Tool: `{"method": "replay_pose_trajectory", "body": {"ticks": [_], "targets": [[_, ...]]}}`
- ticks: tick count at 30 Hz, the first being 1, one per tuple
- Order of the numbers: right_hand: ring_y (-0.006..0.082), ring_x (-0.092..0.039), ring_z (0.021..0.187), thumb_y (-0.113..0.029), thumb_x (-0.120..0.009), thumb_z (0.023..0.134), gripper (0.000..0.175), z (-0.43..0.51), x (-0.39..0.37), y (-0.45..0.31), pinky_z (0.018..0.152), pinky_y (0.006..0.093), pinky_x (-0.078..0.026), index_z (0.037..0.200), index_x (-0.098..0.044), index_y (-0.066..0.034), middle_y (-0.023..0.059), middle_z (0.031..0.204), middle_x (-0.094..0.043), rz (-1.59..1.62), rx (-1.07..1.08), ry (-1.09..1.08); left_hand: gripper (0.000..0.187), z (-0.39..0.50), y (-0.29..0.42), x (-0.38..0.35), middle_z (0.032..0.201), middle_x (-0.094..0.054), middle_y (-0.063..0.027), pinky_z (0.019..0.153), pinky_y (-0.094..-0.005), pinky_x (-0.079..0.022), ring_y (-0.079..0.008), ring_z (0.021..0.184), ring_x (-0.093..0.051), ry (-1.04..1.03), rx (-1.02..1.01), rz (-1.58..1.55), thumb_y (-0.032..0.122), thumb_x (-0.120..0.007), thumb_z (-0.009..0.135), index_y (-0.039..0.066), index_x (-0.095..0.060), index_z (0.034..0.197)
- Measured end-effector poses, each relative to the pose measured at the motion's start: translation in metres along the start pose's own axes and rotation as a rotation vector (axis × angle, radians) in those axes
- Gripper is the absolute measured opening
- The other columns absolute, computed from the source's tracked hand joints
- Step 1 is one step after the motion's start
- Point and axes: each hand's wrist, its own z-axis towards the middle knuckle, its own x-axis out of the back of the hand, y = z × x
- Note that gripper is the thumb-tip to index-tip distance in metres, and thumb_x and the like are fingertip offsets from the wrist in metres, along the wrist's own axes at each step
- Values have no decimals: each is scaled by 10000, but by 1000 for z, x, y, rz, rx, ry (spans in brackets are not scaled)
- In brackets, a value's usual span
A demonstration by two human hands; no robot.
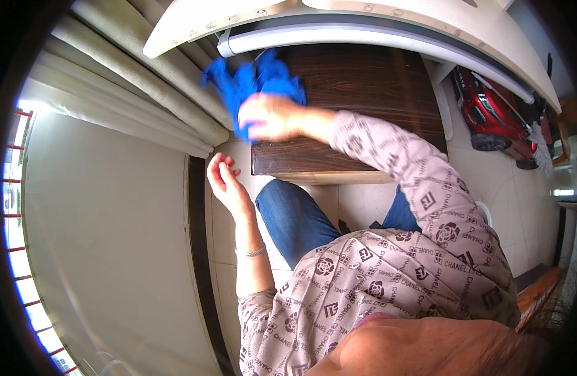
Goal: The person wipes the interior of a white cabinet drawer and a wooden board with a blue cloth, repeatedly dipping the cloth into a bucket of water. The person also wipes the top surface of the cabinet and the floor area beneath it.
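Note:
A bright blue cloth (244,77) is bunched under and in front of my right hand (272,117), over the left part of a dark wood-grain tabletop (363,98). The hand grips the cloth, with slight motion blur over both. My left hand (225,181) is held in the air left of the table's near corner, fingers loosely curled with nothing visible between them. A bracelet circles the left wrist.
Beige curtains (128,94) hang at the left, beside a pale panel (105,225). A white desk edge (387,14) with a metal bar (363,37) overhangs the far side. A red toy car (486,110) and a grey duster (538,143) are at the right.

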Motion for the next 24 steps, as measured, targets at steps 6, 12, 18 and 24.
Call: {"method": "replay_pose_trajectory", "body": {"ticks": [6, 12, 18, 24], "targets": [[292, -476, 1110, -210, -673, 730, 353, -102, 25, -90, 936, 408, -393, 1026, -596, -35, 119, 1119, -548, 271, 105, -84, 436, -21, 43, -12, 1208, -507, -171, 986, -379, -350, -306, 1137, -472, -645, -497, 378, 181, -540, 803, 34, -500, 1211], [327, -437, 1156, -243, -653, 755, 377, -124, 108, -75, 966, 417, -370, 1095, -581, -99, 107, 1175, -518, -169, -10, -110, 622, -52, 19, -19, 1140, -497, -142, 963, -487, -317, -318, 1091, -456, -703, -996, 946, 141, -706, 593, 125, -510, 1183], [353, -281, 1275, -307, -572, 820, 520, -154, 114, -50, 1041, 457, -239, 1279, -430, -109, 150, 1350, -344, -499, -411, -212, 481, -6, -7, 24, 1071, -516, -160, 908, -350, -401, -288, 1031, -513, -100, -341, 200, -47, -579, 702, 10, -448, 1161], [383, -189, 1315, -310, -499, 836, 563, -171, 98, -57, 1071, 493, -135, 1330, -359, -79, 192, 1414, -230, -586, -459, -315, 621, -1, -34, 3, 1368, -339, -110, 1061, -354, -211, -204, 1280, -283, -658, 441, -427, 284, -549, 874, 17, -274, 1363]]}}
